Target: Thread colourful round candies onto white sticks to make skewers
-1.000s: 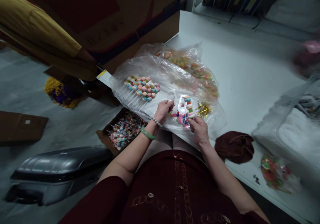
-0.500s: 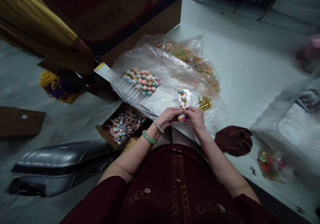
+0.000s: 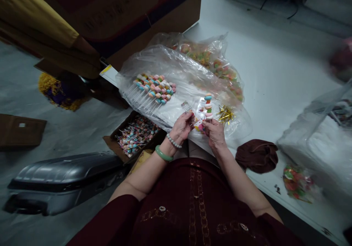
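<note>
In my right hand (image 3: 215, 130) is a candy skewer (image 3: 208, 106), pinched near its stick and held upright, with blue, orange, white, green and pink pieces stacked on it. My left hand (image 3: 180, 128), wearing a bead bracelet and a green bangle, is closed on a small clear printed bag (image 3: 186, 106), whose edge sticks up past the fingers. Between the hands lies colourful printed packaging (image 3: 200, 124). Gold twist ties (image 3: 226, 114) lie just right of the skewer. Several finished-looking candy skewers (image 3: 156, 88) lie in a row on the plastic sheet to the left.
A bag of gummy candy (image 3: 203, 57) lies behind on the white table (image 3: 264, 62). An open carton of small wrapped candies (image 3: 134, 138) stands below at left, near a grey suitcase (image 3: 63, 176). A brown cloth (image 3: 257, 155) is at right. Another person's yellow sleeve (image 3: 38, 15) shows upper left.
My hands have drawn apart. The right one has carried the skewer slightly to the right and turned it more upright; the small clear bag now shows above my left fingers.
</note>
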Available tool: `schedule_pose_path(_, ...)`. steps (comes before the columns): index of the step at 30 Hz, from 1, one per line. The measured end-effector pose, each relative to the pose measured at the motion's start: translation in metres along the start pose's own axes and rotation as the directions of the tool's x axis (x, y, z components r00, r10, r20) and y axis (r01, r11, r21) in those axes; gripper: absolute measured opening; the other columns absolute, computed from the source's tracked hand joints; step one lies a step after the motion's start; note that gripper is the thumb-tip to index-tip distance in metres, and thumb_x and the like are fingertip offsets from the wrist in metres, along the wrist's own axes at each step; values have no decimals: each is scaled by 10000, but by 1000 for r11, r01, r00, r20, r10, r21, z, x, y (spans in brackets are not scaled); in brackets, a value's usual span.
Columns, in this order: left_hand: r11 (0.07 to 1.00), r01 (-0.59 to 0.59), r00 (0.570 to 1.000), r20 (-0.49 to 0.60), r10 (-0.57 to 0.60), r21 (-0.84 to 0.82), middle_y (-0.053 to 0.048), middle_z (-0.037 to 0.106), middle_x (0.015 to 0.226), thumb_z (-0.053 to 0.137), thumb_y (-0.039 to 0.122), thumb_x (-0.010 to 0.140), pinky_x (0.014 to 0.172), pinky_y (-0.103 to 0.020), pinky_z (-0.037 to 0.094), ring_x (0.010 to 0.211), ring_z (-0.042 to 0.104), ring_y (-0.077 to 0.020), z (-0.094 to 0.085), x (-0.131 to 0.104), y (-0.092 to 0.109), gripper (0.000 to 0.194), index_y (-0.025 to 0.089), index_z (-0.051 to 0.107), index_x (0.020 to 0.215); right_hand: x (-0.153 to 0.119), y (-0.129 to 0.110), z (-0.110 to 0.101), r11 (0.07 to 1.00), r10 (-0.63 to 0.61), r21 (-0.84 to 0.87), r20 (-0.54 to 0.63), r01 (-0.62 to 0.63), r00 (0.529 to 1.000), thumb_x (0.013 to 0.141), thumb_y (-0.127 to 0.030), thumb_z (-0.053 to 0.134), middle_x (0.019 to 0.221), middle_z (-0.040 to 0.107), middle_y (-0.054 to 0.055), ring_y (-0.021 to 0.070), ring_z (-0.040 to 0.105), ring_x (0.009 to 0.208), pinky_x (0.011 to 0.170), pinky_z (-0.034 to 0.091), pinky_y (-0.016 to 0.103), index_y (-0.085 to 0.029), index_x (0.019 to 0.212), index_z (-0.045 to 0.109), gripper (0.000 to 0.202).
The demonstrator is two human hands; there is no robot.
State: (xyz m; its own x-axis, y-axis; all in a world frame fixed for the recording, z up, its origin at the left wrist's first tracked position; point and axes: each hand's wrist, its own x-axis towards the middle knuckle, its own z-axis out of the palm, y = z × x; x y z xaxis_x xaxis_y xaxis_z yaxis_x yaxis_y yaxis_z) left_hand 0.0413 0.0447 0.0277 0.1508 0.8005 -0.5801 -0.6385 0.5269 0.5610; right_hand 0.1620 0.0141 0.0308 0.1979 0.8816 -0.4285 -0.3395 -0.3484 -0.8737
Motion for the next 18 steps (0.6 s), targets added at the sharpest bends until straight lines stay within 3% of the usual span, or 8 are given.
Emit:
schedule_pose_path(3,997,79,996,36,-80,22,1,649,710,744,350,748,591,-241,467,600,575,-101,-5,0,-2,236,152,623,792,3,-1,-2,1000,18,-9,14,-18,1000,542,-320,721,508,532,-54,94,442,462,447,320,230,-200,664,592,214)
schedule_pose_path(6,992,104,984,135,-113,76,-24,685,754,826,255,646,662,-260,487,648,610,-117,-9,1,-8,277,120,673,832,2,0,-2,999,41,9,34,-41,999,526,-336,744,571,587,-42,92,472,495,470,357,223,-184,702,621,263)
schedule_pose_path(12,999,-45,998,39,45,6,0,656,606,868,211,541,619,-225,435,556,572,-88,0,4,-14,271,112,640,647,0,8,0,996,70,46,86,-74,994,591,-416,768,450,410,-101,45,260,382,392,212,220,-180,758,629,320)
schedule_pose_path(18,985,-158,987,-31,156,-74,3,684,668,869,219,546,670,-205,451,616,607,-82,15,-2,-26,285,112,670,720,4,11,11,995,28,95,85,-36,996,534,-349,788,622,610,-37,107,537,586,568,414,238,-169,792,666,337)
